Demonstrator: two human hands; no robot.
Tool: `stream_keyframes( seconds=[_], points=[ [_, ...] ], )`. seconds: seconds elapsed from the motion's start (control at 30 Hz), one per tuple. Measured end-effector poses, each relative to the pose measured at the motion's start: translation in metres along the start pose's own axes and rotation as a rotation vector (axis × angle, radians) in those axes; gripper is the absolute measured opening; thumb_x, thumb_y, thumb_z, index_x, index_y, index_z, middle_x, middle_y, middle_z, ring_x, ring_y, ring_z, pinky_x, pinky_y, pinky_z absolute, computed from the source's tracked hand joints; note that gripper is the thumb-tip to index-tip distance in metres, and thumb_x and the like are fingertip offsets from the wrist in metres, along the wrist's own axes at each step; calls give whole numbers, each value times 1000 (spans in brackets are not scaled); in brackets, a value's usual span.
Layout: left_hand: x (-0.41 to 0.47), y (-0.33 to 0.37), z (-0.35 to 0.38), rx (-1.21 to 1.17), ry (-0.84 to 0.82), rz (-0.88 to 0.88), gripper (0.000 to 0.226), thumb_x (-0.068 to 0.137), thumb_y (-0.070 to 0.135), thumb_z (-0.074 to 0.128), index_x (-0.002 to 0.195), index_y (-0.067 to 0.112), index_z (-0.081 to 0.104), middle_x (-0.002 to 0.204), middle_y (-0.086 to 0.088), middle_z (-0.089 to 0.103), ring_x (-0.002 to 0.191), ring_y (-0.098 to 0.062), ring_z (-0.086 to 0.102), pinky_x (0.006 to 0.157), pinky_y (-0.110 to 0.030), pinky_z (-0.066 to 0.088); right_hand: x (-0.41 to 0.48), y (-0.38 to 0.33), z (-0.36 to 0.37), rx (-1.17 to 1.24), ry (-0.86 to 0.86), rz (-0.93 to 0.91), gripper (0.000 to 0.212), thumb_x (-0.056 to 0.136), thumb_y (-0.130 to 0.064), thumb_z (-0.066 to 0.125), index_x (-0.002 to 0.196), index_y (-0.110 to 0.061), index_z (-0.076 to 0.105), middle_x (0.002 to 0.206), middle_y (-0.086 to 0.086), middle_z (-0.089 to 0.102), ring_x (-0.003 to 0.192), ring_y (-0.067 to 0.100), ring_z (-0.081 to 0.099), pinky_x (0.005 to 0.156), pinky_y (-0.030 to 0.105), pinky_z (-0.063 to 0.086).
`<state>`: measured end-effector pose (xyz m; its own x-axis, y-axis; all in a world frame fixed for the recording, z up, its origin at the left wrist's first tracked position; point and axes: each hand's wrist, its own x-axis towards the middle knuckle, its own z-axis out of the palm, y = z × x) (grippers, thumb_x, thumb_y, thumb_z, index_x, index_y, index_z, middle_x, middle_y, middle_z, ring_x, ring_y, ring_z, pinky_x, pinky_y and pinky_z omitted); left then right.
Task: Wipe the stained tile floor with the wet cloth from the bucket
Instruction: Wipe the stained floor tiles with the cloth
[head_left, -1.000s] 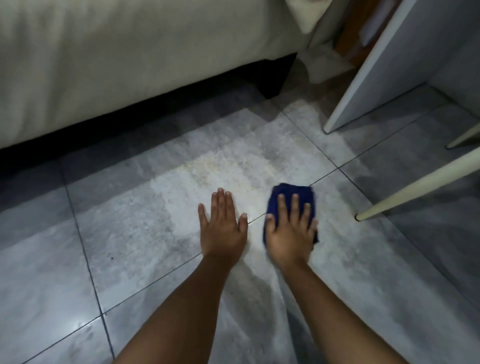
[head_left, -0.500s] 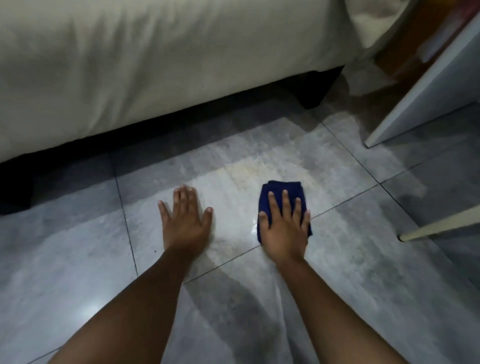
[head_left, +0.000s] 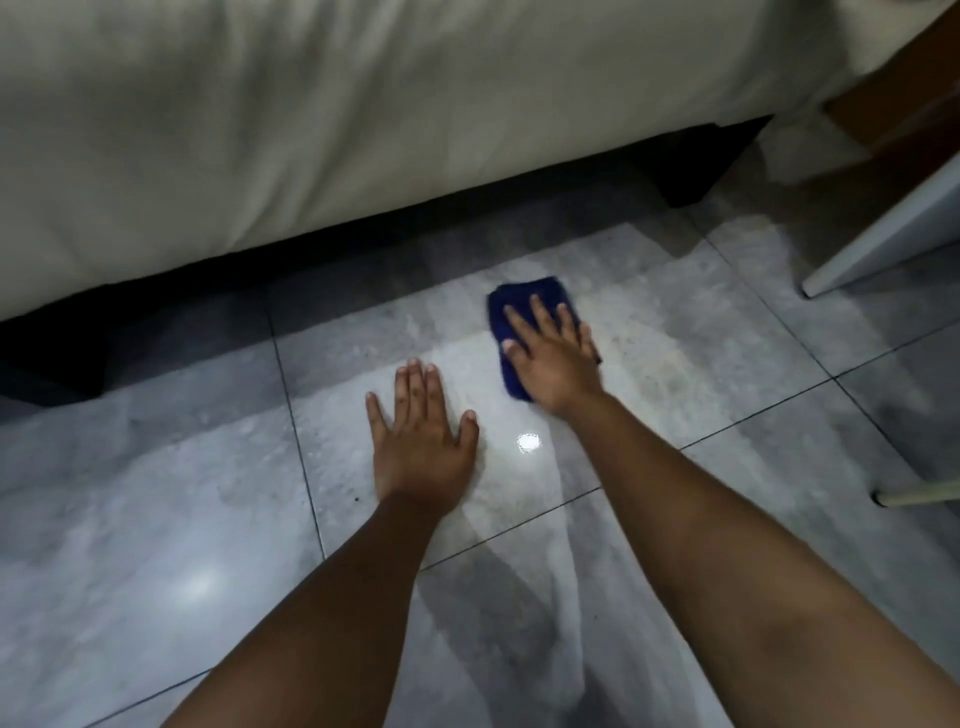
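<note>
A folded dark blue cloth (head_left: 524, 299) lies flat on the grey tile floor (head_left: 727, 364), close to the bed's dark underside. My right hand (head_left: 553, 358) presses down on it with fingers spread, covering its near half. My left hand (head_left: 421, 441) rests palm-down on the bare tile, a little nearer and to the left of the cloth, holding nothing. A pale yellowish stain (head_left: 644, 338) spreads on the tile just right of the cloth. The tile around both hands shines wet. No bucket is in view.
A bed with a cream cover (head_left: 311, 130) hangs over the far floor, with a dark gap and a black leg (head_left: 685, 176) beneath. A white panel (head_left: 883, 239) stands at the right. A cream furniture leg (head_left: 919, 493) touches down at the right edge.
My right hand has pushed the cloth forward, away from me and toward the bed. My left hand stays planted on the tile. The view has shifted left.
</note>
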<state>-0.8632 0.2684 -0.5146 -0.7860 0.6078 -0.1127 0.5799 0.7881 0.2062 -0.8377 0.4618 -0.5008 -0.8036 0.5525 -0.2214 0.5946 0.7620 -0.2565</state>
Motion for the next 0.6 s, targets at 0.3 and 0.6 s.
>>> stream_keyframes(
  seconds=[0.3, 0.6],
  points=[
    [8, -6, 1, 13, -10, -6, 73, 93, 54, -3, 152, 12, -13, 161, -8, -15, 147, -20, -18, 118, -52, -8, -100, 24, 33, 26, 222, 391, 54, 100, -50, 18, 152, -37, 12, 162, -1, 5, 148, 27, 1, 116, 47, -4],
    [8, -16, 1, 3, 8, -7, 71, 97, 53, 4, 153, 11, -11, 161, -7, -15, 147, -19, -18, 118, -53, -8, -74, 56, 15, -10, 147, 349, 56, 99, -53, 15, 152, -39, 4, 162, -4, -1, 148, 25, -4, 118, 46, -3]
  ],
)
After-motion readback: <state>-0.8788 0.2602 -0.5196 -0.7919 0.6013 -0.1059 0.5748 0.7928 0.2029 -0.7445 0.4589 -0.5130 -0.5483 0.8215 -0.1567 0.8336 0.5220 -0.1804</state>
